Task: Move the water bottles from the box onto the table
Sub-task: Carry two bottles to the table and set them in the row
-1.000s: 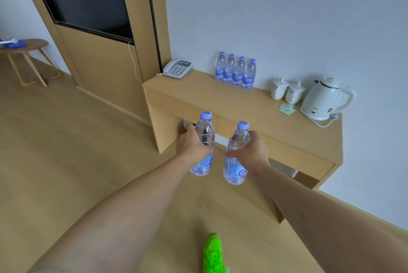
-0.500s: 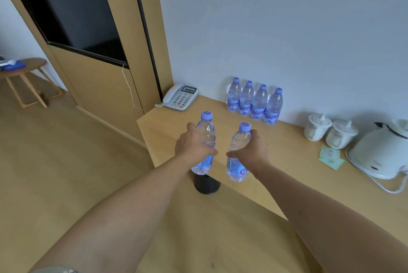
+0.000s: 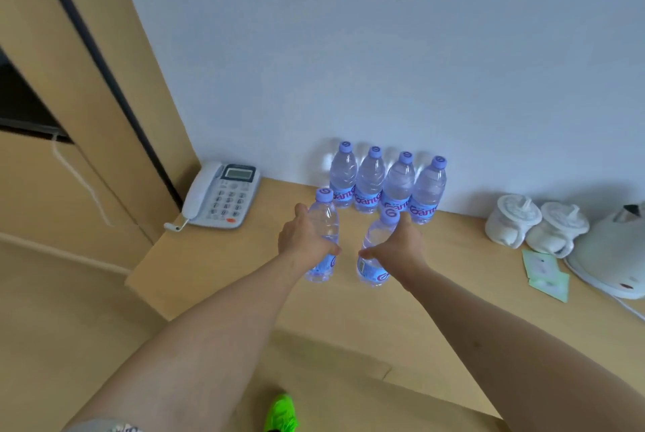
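My left hand [image 3: 303, 239] grips a clear water bottle [image 3: 324, 222] with a purple cap and blue label. My right hand [image 3: 401, 249] grips a second bottle [image 3: 375, 269] of the same kind. Both bottles are upright over the wooden table [image 3: 244, 257], just in front of a row of several matching bottles [image 3: 387, 183] standing against the wall. Whether the held bottles touch the tabletop I cannot tell. The box is out of view.
A white desk phone [image 3: 223, 196] sits at the table's left end. Two white lidded cups [image 3: 537, 227], a white kettle [image 3: 614, 253] and green sachets [image 3: 546, 274] stand to the right. A wooden panel [image 3: 87, 65] rises on the left. A green shoe [image 3: 281, 414] shows below.
I have moved closer to the table, and both hands have carried their bottles forward over the tabletop toward the row at the wall.
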`<state>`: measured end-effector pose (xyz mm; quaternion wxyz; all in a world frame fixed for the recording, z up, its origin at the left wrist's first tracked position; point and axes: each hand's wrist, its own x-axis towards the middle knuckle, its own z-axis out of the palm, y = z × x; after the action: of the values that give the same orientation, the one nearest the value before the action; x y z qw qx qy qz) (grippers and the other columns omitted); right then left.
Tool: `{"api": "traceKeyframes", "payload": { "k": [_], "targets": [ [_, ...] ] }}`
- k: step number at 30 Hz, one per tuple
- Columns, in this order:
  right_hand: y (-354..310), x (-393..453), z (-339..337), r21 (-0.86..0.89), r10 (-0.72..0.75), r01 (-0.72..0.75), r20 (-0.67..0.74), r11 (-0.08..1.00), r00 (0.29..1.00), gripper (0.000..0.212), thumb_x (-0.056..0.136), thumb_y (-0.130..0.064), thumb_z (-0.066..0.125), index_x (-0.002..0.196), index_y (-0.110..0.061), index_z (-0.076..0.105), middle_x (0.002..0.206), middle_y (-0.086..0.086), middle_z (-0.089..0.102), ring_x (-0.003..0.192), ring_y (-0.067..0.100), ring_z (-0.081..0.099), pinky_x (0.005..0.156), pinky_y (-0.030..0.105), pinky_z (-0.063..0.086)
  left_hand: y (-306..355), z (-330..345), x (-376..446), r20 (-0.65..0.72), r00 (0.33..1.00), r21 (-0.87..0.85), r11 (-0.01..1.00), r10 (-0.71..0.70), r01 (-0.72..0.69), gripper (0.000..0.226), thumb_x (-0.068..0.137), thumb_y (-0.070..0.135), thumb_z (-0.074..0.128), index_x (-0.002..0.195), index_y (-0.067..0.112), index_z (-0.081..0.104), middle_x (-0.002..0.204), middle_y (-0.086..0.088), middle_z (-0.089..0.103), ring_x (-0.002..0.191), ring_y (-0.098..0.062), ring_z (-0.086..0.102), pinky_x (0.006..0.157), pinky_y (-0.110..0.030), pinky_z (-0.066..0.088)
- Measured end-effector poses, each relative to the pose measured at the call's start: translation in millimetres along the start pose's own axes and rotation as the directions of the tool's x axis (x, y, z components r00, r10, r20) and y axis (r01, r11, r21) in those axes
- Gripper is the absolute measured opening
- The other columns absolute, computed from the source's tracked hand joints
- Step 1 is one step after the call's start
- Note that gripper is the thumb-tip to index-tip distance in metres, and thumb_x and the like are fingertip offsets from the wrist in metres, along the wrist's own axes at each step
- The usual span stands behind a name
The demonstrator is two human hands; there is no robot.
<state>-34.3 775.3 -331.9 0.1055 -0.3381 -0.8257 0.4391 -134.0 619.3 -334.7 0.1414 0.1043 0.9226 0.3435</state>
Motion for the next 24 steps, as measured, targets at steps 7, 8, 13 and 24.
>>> {"api": "traceKeyframes", "payload": {
  "k": [7,8,13,24],
  "targets": [
    [-15.7,72.9,38.1,0.038,0.154,-0.15,-0.145,0.988,0.977,0.075,0.051,-0.026,0.096,0.106,-0.018,0.045,0.087,-0.009,0.052,0.087,0.021,0.053,0.069,0.036,0.046,6.4,6.7,111.3,0.204,0.97,-0.034,0.991,0.134,-0.13,0.082,0.048,0.03,0.095,0.107,0.034,0.038,0.109,0.012,0.064,0.092,-0.018,0.064,0.07,-0.028,0.048],
    [-16.6,80.3,42.5,0.038,0.17,-0.166,-0.164,0.985,0.972,0.074,0.051,-0.027,0.096,0.104,-0.019,0.045,0.088,-0.008,0.054,0.086,0.02,0.052,0.066,0.034,0.044,6.9,8.8,120.6,0.22,0.963,-0.034,0.988,0.156,-0.152,0.083,0.048,0.031,0.095,0.109,0.034,0.039,0.108,0.013,0.063,0.092,-0.019,0.064,0.07,-0.028,0.048],
    [-18.2,107.4,54.9,0.03,0.162,-0.159,-0.223,0.987,0.961,0.071,0.05,-0.032,0.094,0.098,-0.023,0.043,0.089,-0.008,0.059,0.084,0.018,0.056,0.061,0.032,0.042,5.9,22.2,146.3,0.265,0.937,-0.088,0.973,0.229,-0.213,0.086,0.045,0.025,0.094,0.112,0.036,0.041,0.101,0.018,0.06,0.086,-0.016,0.061,0.067,-0.029,0.048],
    [-14.9,139.8,45.6,-0.19,0.067,-0.065,0.003,0.98,0.998,0.079,0.056,-0.035,0.092,0.105,-0.023,0.032,0.104,0.003,0.055,0.091,0.025,0.052,0.068,0.034,0.038,14.6,28.6,169.6,0.268,0.932,-0.097,0.969,0.243,-0.225,0.089,0.044,0.035,0.097,0.114,0.023,0.043,0.11,0.007,0.063,0.098,-0.019,0.063,0.079,-0.037,0.053]
  ]
}}
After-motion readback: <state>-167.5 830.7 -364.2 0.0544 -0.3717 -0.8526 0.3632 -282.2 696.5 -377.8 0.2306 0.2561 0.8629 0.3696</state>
